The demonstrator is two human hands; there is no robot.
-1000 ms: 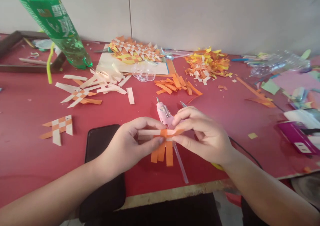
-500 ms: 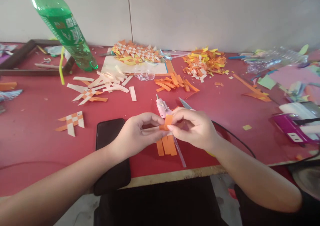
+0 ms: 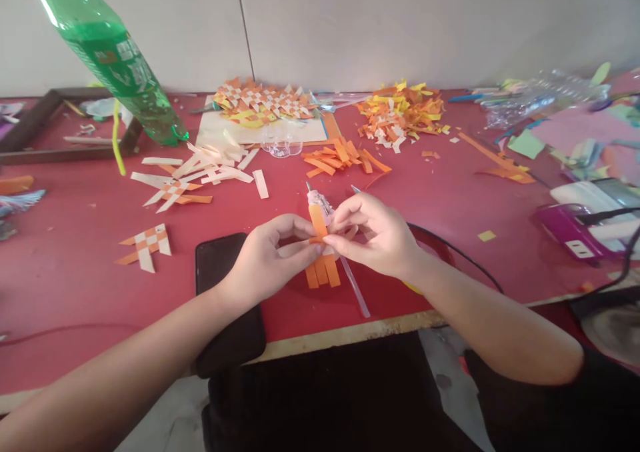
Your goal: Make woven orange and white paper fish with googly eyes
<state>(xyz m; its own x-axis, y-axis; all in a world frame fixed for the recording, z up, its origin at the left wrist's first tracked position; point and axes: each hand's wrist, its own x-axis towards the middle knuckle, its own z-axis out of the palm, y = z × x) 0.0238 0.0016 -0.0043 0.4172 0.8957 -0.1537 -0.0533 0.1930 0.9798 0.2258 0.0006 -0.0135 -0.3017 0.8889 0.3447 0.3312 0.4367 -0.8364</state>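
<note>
My left hand (image 3: 267, 259) and my right hand (image 3: 375, 235) meet over the front of the red table (image 3: 70, 279), both pinching a small weave of orange and cream paper strips (image 3: 320, 252). One orange strip stands up between my fingertips; others hang down below them. Just behind my hands lies a pink glue gun (image 3: 320, 205), its clear glue stick (image 3: 355, 289) running toward the table edge. A black phone (image 3: 225, 292) lies under my left wrist.
A tilted green plastic bottle (image 3: 115, 59) stands at the back left by a wooden frame (image 3: 30, 125). Loose cream strips (image 3: 210, 165), orange strips (image 3: 345, 155), small woven pieces (image 3: 145, 245), a big woven mat (image 3: 260, 102), a scrap pile (image 3: 400, 115) and a purple device (image 3: 575, 229) lie around.
The orange strip that lay level across the cream one has been folded upward and now stands upright. Both hands stayed on the weave and drew slightly farther from me.
</note>
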